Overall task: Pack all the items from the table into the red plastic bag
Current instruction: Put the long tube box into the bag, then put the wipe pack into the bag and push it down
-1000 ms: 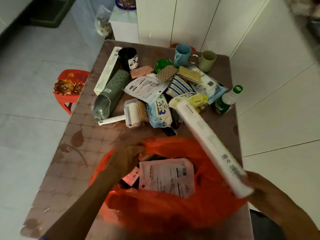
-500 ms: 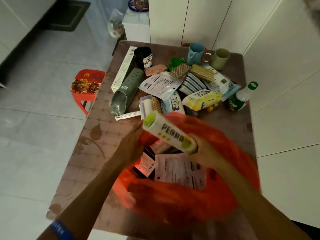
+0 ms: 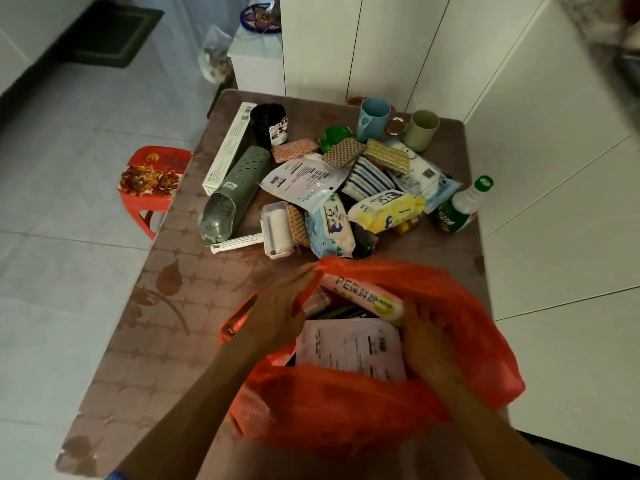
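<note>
The red plastic bag [image 3: 381,403] stands open at the near end of the brown table [image 3: 180,306]. My left hand [image 3: 277,317] holds the bag's left rim open. My right hand [image 3: 427,337] is inside the bag and grips the end of a long white cling-film box [image 3: 362,296], which lies across the bag's mouth. A white printed packet [image 3: 349,348] sits in the bag under it. Beyond the bag lie a lint roller [image 3: 273,230], a wipes pack [image 3: 330,228], a yellow pack [image 3: 386,209] and a green perforated case [image 3: 233,192].
Farther back are a long white box [image 3: 227,147], a black cup [image 3: 270,124], a blue cup [image 3: 370,117], a green cup [image 3: 420,129], sponges and a green-capped bottle [image 3: 460,206]. A red stool [image 3: 152,185] stands left of the table. White cabinets rise behind and to the right.
My right hand brought the long white box from the right, over the bag, and lowered it into the bag's mouth. My left hand stayed on the bag's left rim.
</note>
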{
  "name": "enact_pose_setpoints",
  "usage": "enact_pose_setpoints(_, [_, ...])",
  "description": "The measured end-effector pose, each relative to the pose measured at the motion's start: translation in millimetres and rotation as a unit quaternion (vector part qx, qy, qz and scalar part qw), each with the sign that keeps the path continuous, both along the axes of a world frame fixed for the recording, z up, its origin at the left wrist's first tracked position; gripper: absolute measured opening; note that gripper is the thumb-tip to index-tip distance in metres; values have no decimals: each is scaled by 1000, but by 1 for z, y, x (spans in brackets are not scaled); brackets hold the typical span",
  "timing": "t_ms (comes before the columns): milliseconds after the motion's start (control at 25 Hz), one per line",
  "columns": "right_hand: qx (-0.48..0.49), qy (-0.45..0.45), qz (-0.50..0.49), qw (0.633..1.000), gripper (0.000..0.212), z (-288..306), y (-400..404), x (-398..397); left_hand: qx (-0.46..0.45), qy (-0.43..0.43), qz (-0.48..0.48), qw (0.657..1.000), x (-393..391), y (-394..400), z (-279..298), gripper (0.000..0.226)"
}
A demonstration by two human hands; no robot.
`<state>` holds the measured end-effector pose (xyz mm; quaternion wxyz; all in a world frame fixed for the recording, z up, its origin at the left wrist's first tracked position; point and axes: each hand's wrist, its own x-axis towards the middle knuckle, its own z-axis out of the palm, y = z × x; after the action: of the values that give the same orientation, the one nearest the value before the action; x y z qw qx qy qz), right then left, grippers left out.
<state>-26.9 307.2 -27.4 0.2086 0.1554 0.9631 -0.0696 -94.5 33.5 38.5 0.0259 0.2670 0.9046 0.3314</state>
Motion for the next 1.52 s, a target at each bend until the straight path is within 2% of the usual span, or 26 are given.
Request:
enact_pose_setpoints(80, [11,-38,-17,999,65,14,6,2,14,11,29,999,-6,3,0,74])
enact_pose_setpoints(160, [43,-33,37,998,49,34,6,-7,10,9,46,999,-10,7,0,77])
enact_pose_setpoints(200, [25,39,80,996,39,44,2,-18,6,12,48,999,-12,8,-1,78])
enact_pose_setpoints(280, [-78,240,118,960,19,65,-10,-48,4,10,48,999,-16,7,-4,76])
enact_pose_setpoints(320, [-120,317,96,936,15,70,-16,-69,4,7,43,999,-16,7,-6,75])
enact_pose_setpoints(360, [-148,345,47,926,15,70,-22,-94,9,9,34,999,-16,7,-7,74])
enact_pose_setpoints(400, [-165,317,-15,934,18,63,-26,-119,18,11,27,999,-15,7,-9,73])
enact_pose_setpoints(480, [-192,134,-134,963,27,33,-30,-158,21,6,30,999,-11,6,-18,74])
enact_pose_setpoints(520, [-243,45,-178,952,29,18,-31,-169,6,1,37,999,-8,4,-24,73])
enact_pose_setpoints(560, [-296,13,-202,934,29,4,-31,-175,-18,-9,43,999,-6,2,-29,71])
enact_pose_setpoints(680, [-306,120,-130,936,25,-9,-31,-171,-113,-43,61,991,-8,-5,-39,71])
enact_pose_setpoints(760, [-294,203,-75,931,17,13,-26,-155,-125,-59,74,988,-13,-8,-43,79])
enact_pose_setpoints(840, [-384,246,-97,884,14,49,-17,-129,-105,-86,88,987,-16,-8,-40,84])
enact_pose_setpoints(920, [-547,275,-163,774,15,91,-3,-98,-86,-84,90,989,-18,-6,-31,85])
enact_pose_setpoints(1000, [-686,233,-225,651,19,109,15,-70,-56,-77,76,993,-19,-4,-21,78])
enact_pose_setpoints(1040, [-715,184,-252,626,18,110,20,-59,-32,-75,68,994,-20,-5,-19,71])
enact_pose_setpoints(1080, [-711,125,-275,635,19,107,23,-49,-14,-81,64,994,-20,-5,-17,68])
enact_pose_setpoints(1120, [-676,56,-287,677,21,100,23,-39,-12,-97,67,993,-18,-5,-15,69])
enact_pose_setpoints(1160, [-612,-13,-278,740,20,92,20,-30,-22,-108,74,991,-16,-5,-15,73])
enact_pose_setpoints(1240, [-422,-99,-184,882,17,73,13,-16,-30,-89,78,993,-15,-8,-19,75])
enact_pose_setpoints(1280, [-294,-97,-107,945,18,64,11,-12,-32,-80,71,994,-14,-10,-21,75])
enact_pose_setpoints(1320, [-156,-54,-41,985,20,60,10,-12,-35,-78,64,994,-15,-11,-21,75])
enact_pose_setpoints(1360, [-55,20,-9,998,22,62,9,-17,-34,-74,63,995,-16,-12,-21,72])
enact_pose_setpoints(1400, [-20,101,6,995,21,68,4,-27,-30,-66,64,995,-16,-12,-22,68])
enact_pose_setpoints(1480, [-96,219,21,971,16,78,-15,-59,-14,-47,59,997,-13,-11,-23,62])
enact_pose_setpoints(1520, [-157,235,12,959,13,78,-28,-84,-6,-43,52,998,-10,-10,-22,62])
